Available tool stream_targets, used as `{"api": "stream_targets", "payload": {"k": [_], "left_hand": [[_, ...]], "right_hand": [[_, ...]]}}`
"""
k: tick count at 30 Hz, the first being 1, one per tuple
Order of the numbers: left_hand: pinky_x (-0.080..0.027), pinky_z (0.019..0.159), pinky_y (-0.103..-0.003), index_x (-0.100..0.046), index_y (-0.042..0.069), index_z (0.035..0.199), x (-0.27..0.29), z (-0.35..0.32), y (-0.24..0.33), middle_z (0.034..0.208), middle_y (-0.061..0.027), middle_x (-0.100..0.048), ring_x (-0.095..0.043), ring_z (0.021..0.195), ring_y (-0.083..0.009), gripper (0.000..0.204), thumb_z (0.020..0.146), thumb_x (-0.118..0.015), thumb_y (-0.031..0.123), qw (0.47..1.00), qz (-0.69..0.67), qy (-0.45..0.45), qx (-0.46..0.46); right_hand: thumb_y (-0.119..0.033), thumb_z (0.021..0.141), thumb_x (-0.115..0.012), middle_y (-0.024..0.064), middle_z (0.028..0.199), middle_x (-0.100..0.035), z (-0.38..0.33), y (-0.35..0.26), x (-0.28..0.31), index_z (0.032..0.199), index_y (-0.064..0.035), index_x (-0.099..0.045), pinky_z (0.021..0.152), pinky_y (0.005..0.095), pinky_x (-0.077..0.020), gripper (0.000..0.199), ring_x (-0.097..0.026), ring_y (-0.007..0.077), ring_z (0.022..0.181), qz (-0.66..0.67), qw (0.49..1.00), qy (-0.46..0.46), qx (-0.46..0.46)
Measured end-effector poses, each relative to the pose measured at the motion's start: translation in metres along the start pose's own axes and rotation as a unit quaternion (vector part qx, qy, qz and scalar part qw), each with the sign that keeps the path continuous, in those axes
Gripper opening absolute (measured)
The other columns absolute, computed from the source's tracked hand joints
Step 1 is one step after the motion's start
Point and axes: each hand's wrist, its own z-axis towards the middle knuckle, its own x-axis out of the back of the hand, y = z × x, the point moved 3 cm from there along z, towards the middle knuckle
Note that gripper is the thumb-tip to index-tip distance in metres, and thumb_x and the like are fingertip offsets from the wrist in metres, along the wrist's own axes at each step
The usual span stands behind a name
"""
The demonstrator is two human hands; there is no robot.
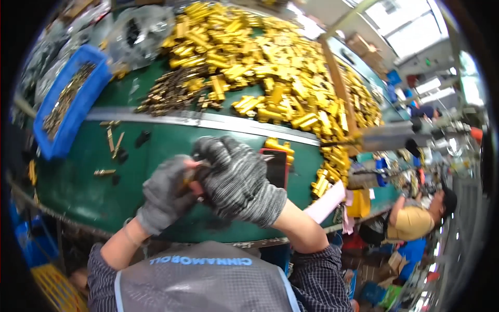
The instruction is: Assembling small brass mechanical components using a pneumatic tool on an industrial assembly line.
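My left hand [169,190], in a grey glove, is closed close against my right hand above the green worktable. My right hand [241,179], in a black-and-white knitted glove, has its fingers curled in. Between them, a bit of something yellowish and reddish shows, mostly hidden by the fingers and blurred, so its kind is unclear. Just right of my right hand lies a flat dark rectangular thing with a red edge [279,174], beside a few gold-coloured metal cylinders [280,146]. Left of my hands, small slim brass pieces [105,172] lie on the green surface [78,192].
A large heap of gold-coloured cylinders [280,62] lies behind a metal strip [223,122], with darker slim pieces [174,91] beside it. A blue bin [44,127] of small metal parts stands left. At right are a wooden post [335,78] and a person in yellow [410,223].
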Motion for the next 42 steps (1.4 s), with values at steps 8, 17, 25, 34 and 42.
{"api": "stream_targets", "payload": {"k": [8,17,25,34,42], "left_hand": [[-0.045,0.078,-0.042,-0.06,0.016,0.097,0.043,0.015,0.115,0.094,-0.008,-0.059,-0.057,0.081,-0.0201,0.025,0.085,-0.053,0.036,0.822,-0.48,-0.144,-0.269],[-0.036,0.092,-0.048,-0.057,0.006,0.105,0.034,0.013,0.119,0.097,-0.0091,-0.06,-0.057,0.091,-0.0234,0.043,0.086,-0.047,0.043,0.728,-0.555,-0.384,-0.118],[-0.039,0.084,-0.045,-0.06,0.004,0.091,0.019,0.029,0.125,0.085,-0.0081,-0.06,-0.058,0.078,-0.024,0.04,0.076,-0.053,0.04,0.752,-0.555,-0.343,-0.095],[-0.044,0.056,-0.027,-0.053,0.005,0.094,0.02,0.041,0.064,0.086,-0.0046,-0.054,-0.052,0.064,-0.0125,0.028,0.078,-0.06,0.026,0.937,-0.341,-0.081,0.007],[-0.047,0.057,-0.021,-0.046,0.005,0.111,0.015,0.058,-0.018,0.091,-0.0039,-0.052,-0.053,0.073,-0.0074,0.041,0.08,-0.061,0.028,0.807,-0.429,-0.057,0.402]], "right_hand": [[-0.012,0.066,-0.066,0.0133,0.091,-0.054,-0.07,0.039,0.088,0.069,-0.0014,-0.058,0.075,0.0309,-0.0449,0.014,-0.055,0.0255,0.087,0.109,0.983,0.059,-0.132],[-0.013,0.08,-0.056,0.0075,0.081,-0.061,-0.188,0.237,0.133,0.101,-0.0007,-0.05,0.064,0.0307,-0.0476,0.025,-0.06,0.0183,0.072,-0.366,0.857,0.067,-0.356],[-0.019,0.069,-0.062,0.0196,0.107,-0.051,-0.104,0.185,-0.021,0.109,-0.0102,-0.054,0.082,0.041,-0.0426,0.041,-0.051,0.0315,0.098,-0.242,0.916,0.002,-0.321],[-0.031,0.064,-0.069,0.0208,0.113,-0.048,-0.027,0.241,-0.037,0.101,-0.0116,-0.058,0.082,0.0439,-0.0425,0.043,-0.05,0.0352,0.101,-0.236,0.884,-0.208,-0.346],[-0.019,0.061,-0.072,0.0144,0.1,-0.054,0.015,0.076,-0.048,0.077,-0.008,-0.058,0.072,0.0388,-0.0458,0.024,-0.054,0.0318,0.089,-0.098,0.966,0.131,-0.199]]}}
